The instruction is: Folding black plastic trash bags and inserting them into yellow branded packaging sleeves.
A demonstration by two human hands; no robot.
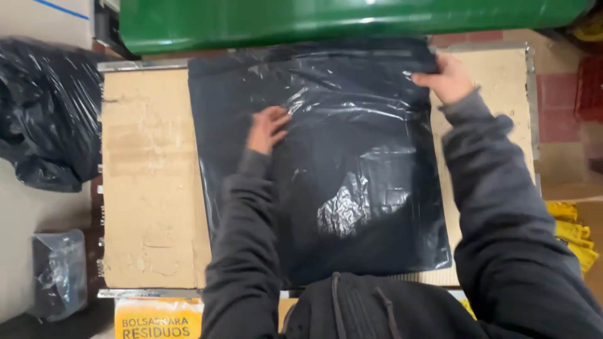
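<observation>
Lying flat across a cardboard-covered table (147, 188), a black plastic bag (352, 188) takes up the middle of the work surface, its top edge toward the green bin (314, 19) at the far side. The left hand (267, 129) rests on the bag's upper middle, palm down with fingers loosely spread — seemingly pressing the film so it stays smooth and does not slide on the cardboard. The right hand (447, 78) is at the bag's far right corner, fingers curled over the edge and pinching the plastic there, which appears to keep that corner taut against the pull of the other hand.

Between the two hands the film shows bright creases; below the left hand, toward the person's body, a crumpled shiny patch catches the light.

Well to the left of the left hand, off the table, sits a stuffed black sack (44, 113), and nearer the body a small bluish wrapped bundle (59, 273). Below the table's near edge, under the left forearm, a yellow-orange package (157, 317) with dark block lettering peeks out — rectangular, flat. To the right of the right arm lies a pile of yellow plastic (571, 235).
</observation>
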